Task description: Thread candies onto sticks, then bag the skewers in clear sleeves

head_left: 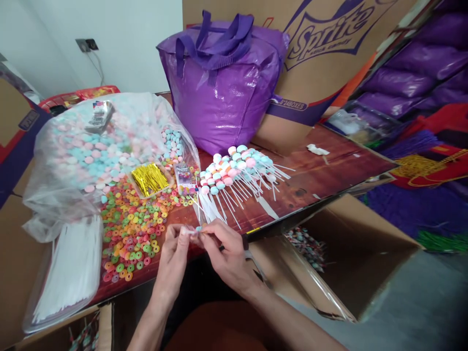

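My left hand [174, 253] and my right hand [224, 249] meet at the table's near edge, fingers pinched together on a small pastel candy on a white stick [193, 231]. Just beyond them lies a fanned pile of finished candy sticks [234, 170] with pink, blue and white heads. To the left, loose colourful ring candies [133, 229] are spread over the wooden table [321, 170]. A bundle of gold twist ties [149, 178] lies among them.
A big clear bag of pastel candies [91, 146] sits at left, with a bag of white sticks [69, 273] below it. A purple tote bag [223, 83] and a cardboard box [321, 58] stand behind. An open carton [351, 253] is at right.
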